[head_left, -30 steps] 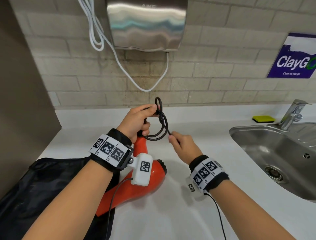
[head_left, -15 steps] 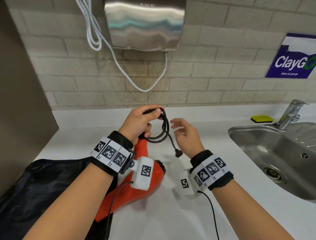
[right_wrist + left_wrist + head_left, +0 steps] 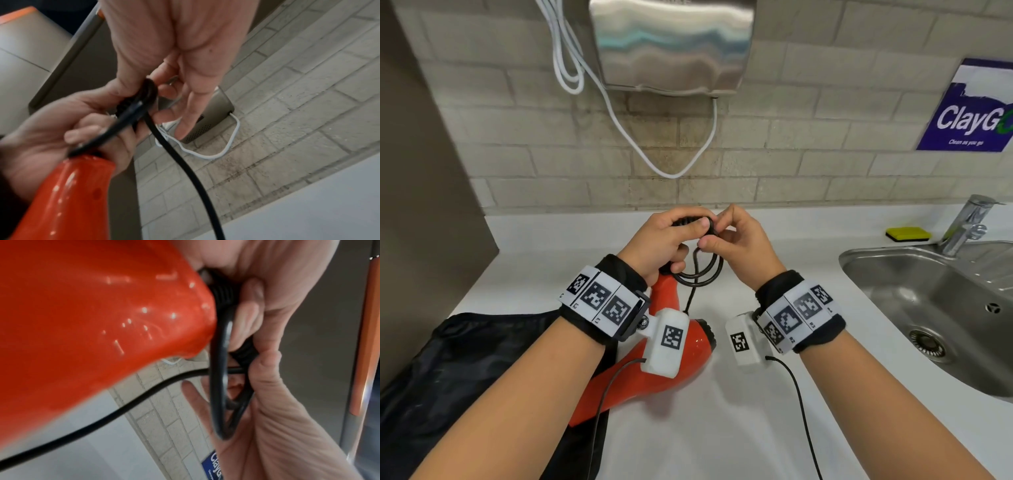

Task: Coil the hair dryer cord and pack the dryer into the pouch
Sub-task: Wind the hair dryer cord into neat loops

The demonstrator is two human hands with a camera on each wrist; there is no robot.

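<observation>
The orange-red hair dryer (image 3: 690, 342) lies on the white counter (image 3: 722, 428), its rear on the black pouch (image 3: 465, 359) at the lower left. My left hand (image 3: 688, 228) grips the top of the coiled black cord (image 3: 702, 274) above the dryer's handle (image 3: 61, 194). My right hand (image 3: 717, 233) meets it there, thumb and forefinger pinching the cord at the coil's top. Two or three loops hang below both hands, and a loose tail (image 3: 691, 296) drops toward the dryer. The wrist views show the loops (image 3: 220, 369) bunched in my left fingers (image 3: 255, 318) and one strand (image 3: 180, 162) running down. The plug is hidden.
A steel sink (image 3: 887, 274) with a faucet (image 3: 969, 222) is at the right, a yellow sponge (image 3: 907, 233) behind it. A steel wall hand dryer (image 3: 671, 44) with white cable (image 3: 619, 120) hangs above. A brown panel (image 3: 421, 171) bounds the left.
My right hand let go of the cord's end, which dropped, then rose to the coil's top beside my left hand and pinched the cord there. The left hand kept its hold.
</observation>
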